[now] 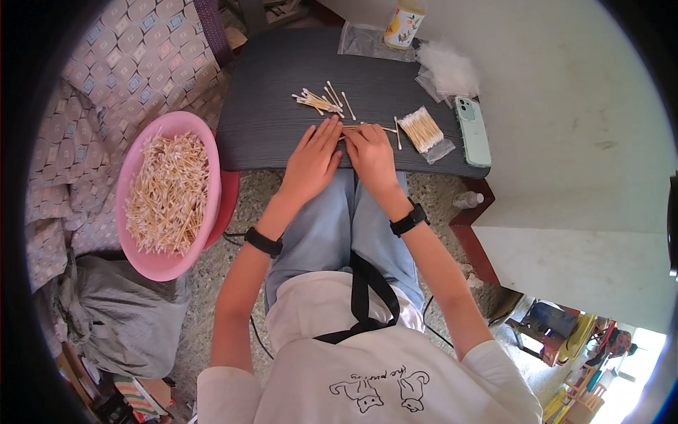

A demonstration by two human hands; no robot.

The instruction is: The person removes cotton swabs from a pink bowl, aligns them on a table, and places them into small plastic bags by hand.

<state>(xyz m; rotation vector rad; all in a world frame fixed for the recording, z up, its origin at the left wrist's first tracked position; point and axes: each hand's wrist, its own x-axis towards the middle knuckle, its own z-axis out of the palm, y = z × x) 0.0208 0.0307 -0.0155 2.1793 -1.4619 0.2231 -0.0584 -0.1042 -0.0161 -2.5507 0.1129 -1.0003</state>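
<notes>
My left hand (313, 161) lies over the near part of the dark table with its fingers stretched out and close together. Just beside it, my right hand (372, 154) has its fingers bent down onto a few cotton swabs, whose ends stick out past the fingertips. How firmly they are gripped is partly hidden. Beyond the left fingertips lies a loose pile of cotton swabs (318, 102) with pale wooden sticks. A single cotton swab (398, 133) rests to the right of my right hand. Further right sits a packed bundle of cotton swabs (422, 130) in clear plastic.
A pink basin (126, 212) heaped with loose swabs stands left of the dark table (268, 63). A light green phone (472, 131) lies at the right edge, near clear plastic bags (448, 69) and a jar (405, 25). A wall rises to the right.
</notes>
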